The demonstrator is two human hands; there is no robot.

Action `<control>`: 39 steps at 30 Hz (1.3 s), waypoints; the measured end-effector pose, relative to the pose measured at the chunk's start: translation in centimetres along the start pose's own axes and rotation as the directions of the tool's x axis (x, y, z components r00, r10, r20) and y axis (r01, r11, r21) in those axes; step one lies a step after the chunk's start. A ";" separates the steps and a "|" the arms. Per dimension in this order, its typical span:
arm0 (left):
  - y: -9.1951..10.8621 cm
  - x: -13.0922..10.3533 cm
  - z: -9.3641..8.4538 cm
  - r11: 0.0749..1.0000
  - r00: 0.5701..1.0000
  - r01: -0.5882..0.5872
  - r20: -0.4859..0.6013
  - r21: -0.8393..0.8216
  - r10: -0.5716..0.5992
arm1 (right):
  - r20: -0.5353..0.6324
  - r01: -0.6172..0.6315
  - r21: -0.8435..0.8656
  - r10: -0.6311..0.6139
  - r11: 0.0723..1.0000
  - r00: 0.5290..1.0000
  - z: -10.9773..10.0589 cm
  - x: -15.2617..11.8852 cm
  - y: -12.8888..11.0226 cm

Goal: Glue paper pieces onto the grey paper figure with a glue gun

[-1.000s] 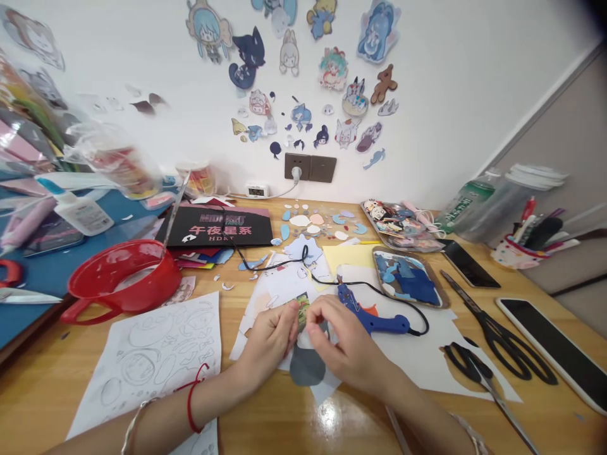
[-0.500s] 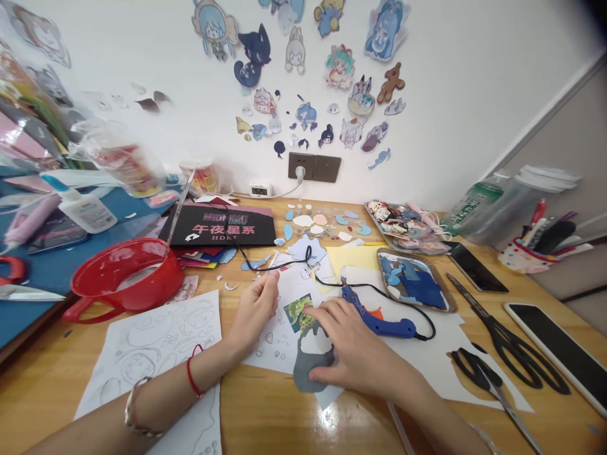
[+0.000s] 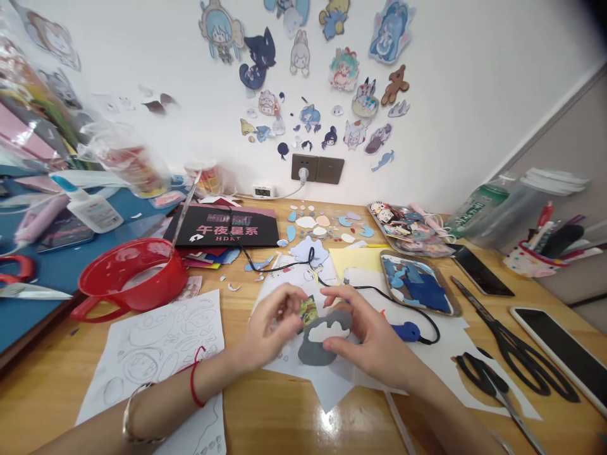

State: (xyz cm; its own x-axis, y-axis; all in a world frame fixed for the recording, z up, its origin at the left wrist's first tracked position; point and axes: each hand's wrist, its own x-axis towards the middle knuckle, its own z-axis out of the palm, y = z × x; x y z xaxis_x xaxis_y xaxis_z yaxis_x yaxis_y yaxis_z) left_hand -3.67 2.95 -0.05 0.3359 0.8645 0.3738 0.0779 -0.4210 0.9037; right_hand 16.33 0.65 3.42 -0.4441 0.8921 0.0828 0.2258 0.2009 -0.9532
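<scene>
A grey paper cutout (image 3: 315, 351) with a white cloud-like piece (image 3: 327, 330) on it lies over white paper in front of me. My right hand (image 3: 363, 328) grips its right edge, the thumb across the front and the index finger arched above. My left hand (image 3: 275, 325) hovers at the cutout's left side, fingers curved and apart, with nothing visible in it. Behind the hands a small green patterned card (image 3: 308, 309) shows partly. The blue hot glue gun (image 3: 406, 332) is mostly hidden behind my right hand.
A red mug (image 3: 133, 278) and a pencil-sketch sheet (image 3: 152, 366) are to the left. To the right lie a tray of blue paper scraps (image 3: 455, 306), black scissors (image 3: 516, 347), smaller scissors (image 3: 484, 373) and phones. Small paper cutouts (image 3: 306, 222) are scattered at the back.
The grey cutout has turned from upright to a wider, tilted position. My left hand has moved right towards it and its fingers have spread. My right hand has shifted slightly right, covering the glue gun.
</scene>
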 end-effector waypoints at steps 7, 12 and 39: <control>0.9 -0.4 0.6 0.897 0.921 -0.386 0.147 0.215 0.361 | -0.039 0.268 -0.053 -0.270 0.962 0.962 0.2 0.1 0.2; 1.0 -0.7 0.3 0.821 0.893 -0.450 0.143 0.351 0.428 | -0.050 0.406 -0.297 -0.439 0.864 0.897 -0.2 0.1 0.2; 1.4 -0.9 0.9 0.994 0.994 0.093 0.050 0.057 -0.096 | 0.018 0.370 -0.846 -0.673 0.383 0.739 -0.7 0.0 0.8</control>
State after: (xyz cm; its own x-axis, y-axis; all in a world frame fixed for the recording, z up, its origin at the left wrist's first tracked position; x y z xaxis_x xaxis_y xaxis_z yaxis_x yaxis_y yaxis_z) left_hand -2.99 1.36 0.75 0.3731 0.8864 0.2742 0.1624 -0.3534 0.9213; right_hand 17.15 1.07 2.84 -0.4960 0.5167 0.6978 0.6560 0.7495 -0.0887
